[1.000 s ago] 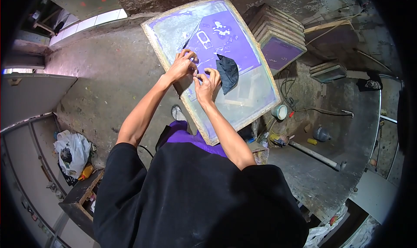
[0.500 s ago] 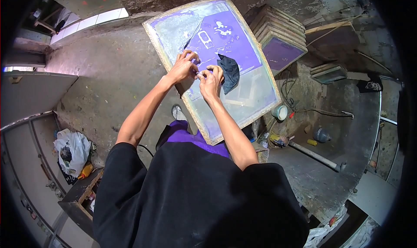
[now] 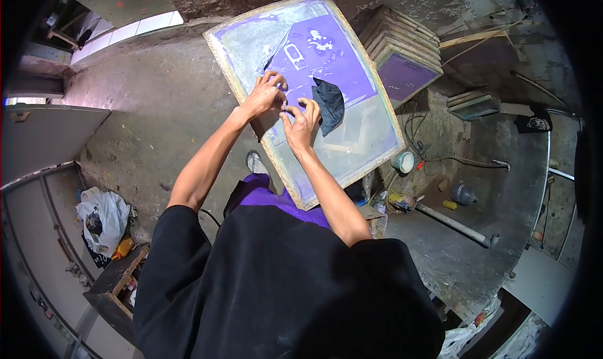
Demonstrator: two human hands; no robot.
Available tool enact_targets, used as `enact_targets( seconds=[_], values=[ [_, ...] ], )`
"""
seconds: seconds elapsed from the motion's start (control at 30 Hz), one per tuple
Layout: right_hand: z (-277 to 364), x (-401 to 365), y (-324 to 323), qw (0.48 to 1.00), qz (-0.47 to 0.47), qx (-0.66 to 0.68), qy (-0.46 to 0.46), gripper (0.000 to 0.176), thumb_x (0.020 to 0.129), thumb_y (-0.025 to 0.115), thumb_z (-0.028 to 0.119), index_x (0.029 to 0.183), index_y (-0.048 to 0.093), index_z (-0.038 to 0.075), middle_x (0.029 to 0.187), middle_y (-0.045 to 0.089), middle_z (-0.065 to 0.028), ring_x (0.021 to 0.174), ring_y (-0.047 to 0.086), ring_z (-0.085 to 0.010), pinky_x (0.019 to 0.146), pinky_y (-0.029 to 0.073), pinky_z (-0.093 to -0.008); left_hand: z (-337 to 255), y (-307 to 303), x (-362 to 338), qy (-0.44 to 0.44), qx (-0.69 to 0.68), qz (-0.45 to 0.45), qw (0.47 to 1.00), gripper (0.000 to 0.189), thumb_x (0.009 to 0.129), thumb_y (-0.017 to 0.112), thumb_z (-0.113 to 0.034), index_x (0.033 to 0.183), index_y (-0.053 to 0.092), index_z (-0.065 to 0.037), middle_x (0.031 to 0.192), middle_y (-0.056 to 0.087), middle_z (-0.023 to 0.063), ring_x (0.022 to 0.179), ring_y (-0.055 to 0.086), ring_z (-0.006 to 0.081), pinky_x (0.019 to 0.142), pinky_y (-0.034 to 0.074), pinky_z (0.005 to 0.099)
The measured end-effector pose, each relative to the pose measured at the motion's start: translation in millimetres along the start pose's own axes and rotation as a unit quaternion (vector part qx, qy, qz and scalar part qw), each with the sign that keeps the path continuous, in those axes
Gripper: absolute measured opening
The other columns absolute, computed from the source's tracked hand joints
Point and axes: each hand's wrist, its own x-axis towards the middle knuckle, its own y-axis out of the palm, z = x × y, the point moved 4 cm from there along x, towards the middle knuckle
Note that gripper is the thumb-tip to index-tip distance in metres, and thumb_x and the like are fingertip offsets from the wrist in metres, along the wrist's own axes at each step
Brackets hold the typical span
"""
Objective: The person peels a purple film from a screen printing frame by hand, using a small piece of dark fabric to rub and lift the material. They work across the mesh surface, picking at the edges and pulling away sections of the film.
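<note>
A wood-edged printing screen (image 3: 361, 165) lies tilted before me, its mesh partly coated purple with pale shapes in it. My left hand (image 3: 265, 96) is over the screen's left side, fingers bent and closed together at the tips. Close beside it, my right hand (image 3: 300, 125) has its thumb and forefinger curled toward the left fingertips. A small pale bit shows between the two hands, too tiny to name. Just right of my right hand, a crumpled black cloth (image 3: 328, 106) rests on the mesh.
More screens (image 3: 402, 51) are stacked at the upper right. Beyond the screen's right edge are a white-lidded tub (image 3: 406, 163), a pipe (image 3: 455, 226) and a water jug (image 3: 464, 194) by a dark basin. A plastic bag (image 3: 103, 219) sits at the left.
My right hand has shifted slightly left and down, and its thumb and forefinger look a little farther apart. My left hand, the cloth and the screen stay nearly as they were.
</note>
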Motion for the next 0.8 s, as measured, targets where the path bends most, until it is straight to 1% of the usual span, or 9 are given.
enact_targets(
  seconds=[0.13,0.27,0.37,0.53,0.63,0.8],
  values=[
    [-4,3,6,1.0,-0.003,-0.015,-0.008,0.015,0.079,0.081,0.015,0.09,0.075,0.005,0.125,0.057,-0.0141,0.131,0.045,-0.0365,0.108,0.033,-0.0538,1,-2,1,-0.005,-0.004,-0.001,1.0,0.03,0.063,0.088,-0.019,0.092,0.082,-0.014,0.133,0.057,0.0073,0.138,0.04,0.0354,0.11,0.036,0.0537],
    [-5,8,7,0.999,0.022,-0.034,-0.019,0.013,0.079,0.08,0.013,0.088,0.075,0.004,0.126,0.056,-0.0152,0.13,0.044,-0.037,0.108,0.033,-0.0541,1,-7,0,-0.03,-0.021,0.002,0.999,0.033,0.062,0.089,-0.021,0.094,0.082,-0.015,0.133,0.057,0.0068,0.138,0.04,0.0353,0.11,0.035,0.0529],
    [-10,12,5,0.997,0.054,-0.05,0.016,0.012,0.082,0.078,0.013,0.091,0.075,0.005,0.127,0.057,-0.0142,0.133,0.043,-0.0366,0.11,0.033,-0.052,0,-10,-2,-0.034,-0.039,0.005,0.999,0.036,0.06,0.09,-0.024,0.095,0.083,-0.016,0.134,0.057,0.0063,0.138,0.039,0.035,0.11,0.033,0.0521],
    [-14,18,2,0.997,0.059,-0.044,0.02,0.013,0.083,0.077,0.014,0.091,0.075,0.004,0.127,0.057,-0.0145,0.133,0.043,-0.0367,0.11,0.032,-0.052,-10,-9,-1,-0.017,-0.014,0.001,1.0,0.036,0.06,0.091,-0.026,0.094,0.083,-0.017,0.135,0.057,0.0053,0.138,0.039,0.0349,0.109,0.033,0.0522],
    [-17,19,0,0.997,0.067,-0.027,0.038,0.013,0.083,0.077,0.014,0.092,0.075,0.004,0.127,0.057,-0.0147,0.132,0.043,-0.037,0.11,0.033,-0.0519,-14,-7,0,-0.008,-0.019,-0.026,0.999,0.03,0.059,0.089,-0.02,0.088,0.082,-0.016,0.133,0.058,0.0057,0.136,0.041,0.0345,0.104,0.035,0.0513],
    [-17,13,-1,0.998,0.038,-0.003,0.046,0.016,0.08,0.079,0.012,0.092,0.074,0.004,0.125,0.056,-0.0146,0.131,0.043,-0.0368,0.108,0.033,-0.0541,-12,-3,5,0.0,-0.011,-0.02,1.0,0.027,0.058,0.087,-0.017,0.085,0.082,-0.017,0.132,0.058,0.0051,0.136,0.04,0.0347,0.104,0.035,0.051]
  ],
)
